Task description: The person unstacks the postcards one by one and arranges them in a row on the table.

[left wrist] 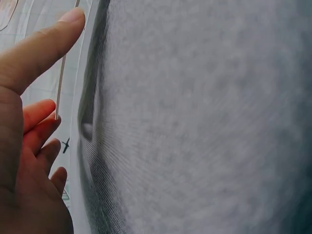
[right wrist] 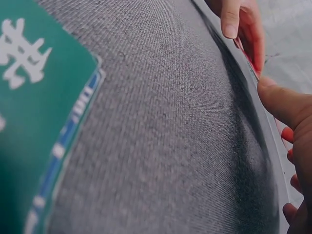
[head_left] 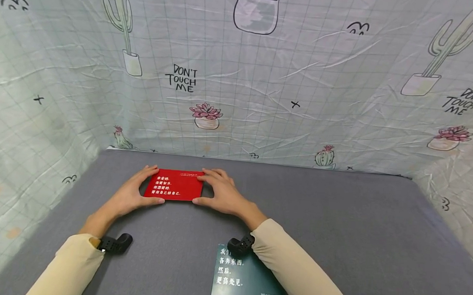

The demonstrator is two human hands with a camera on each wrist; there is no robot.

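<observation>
A thin red notebook (head_left: 174,185) with white Chinese lettering lies level between both hands in the head view. My left hand (head_left: 131,195) grips its left end, thumb at the near edge and fingers at the far edge. My right hand (head_left: 226,195) grips the right end the same way. In the left wrist view the notebook (left wrist: 61,87) shows only as a thin edge, raised off the tabletop. A dark green notebook (head_left: 229,289) with white lettering lies on the table, partly hidden beneath the right forearm.
A grey cloth covers the table (head_left: 336,242). Beneath the green cover in the right wrist view runs a blue printed edge (right wrist: 63,136). A pale curtain (head_left: 263,86) with cactus drawings hangs at the back and sides. Each wrist wears a black camera band (head_left: 115,243).
</observation>
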